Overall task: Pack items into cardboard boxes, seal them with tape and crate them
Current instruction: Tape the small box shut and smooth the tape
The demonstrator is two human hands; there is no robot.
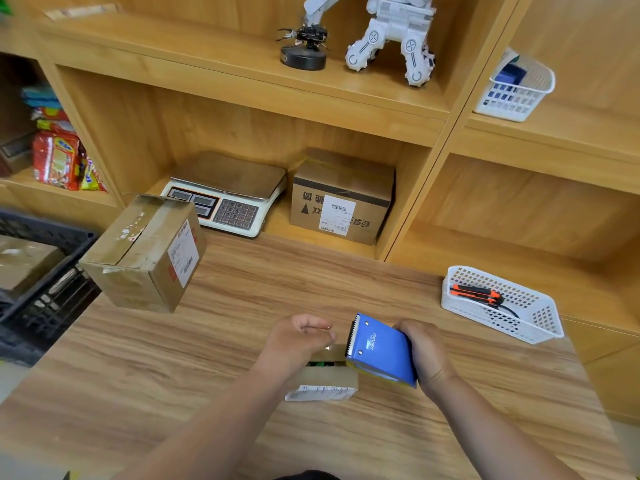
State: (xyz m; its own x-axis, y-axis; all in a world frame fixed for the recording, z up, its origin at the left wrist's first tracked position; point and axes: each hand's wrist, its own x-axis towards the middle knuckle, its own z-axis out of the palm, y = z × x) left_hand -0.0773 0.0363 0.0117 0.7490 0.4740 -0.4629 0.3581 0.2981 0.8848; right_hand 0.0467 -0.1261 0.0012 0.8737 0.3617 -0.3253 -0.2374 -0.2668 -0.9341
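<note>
A small cardboard box (327, 379) with a white label on its near side sits on the wooden counter, mostly hidden under my hands. My right hand (427, 355) grips a blue tape dispenser (381, 349) over the box's right end, toothed blade facing left. My left hand (299, 336) hovers over the box's left end, fingers curled, pinching the clear tape end that runs to the blade. A larger taped cardboard box (145, 252) stands at the counter's left edge. A black crate (45, 237) at far left holds another box (24, 263).
A white basket (540, 323) with an orange utility knife (476, 294) sits at the right. In the cubby behind are a weighing scale (228, 195) and a labelled carton (341, 199). Shelves above hold robot models, snack packets and another white basket (516, 95).
</note>
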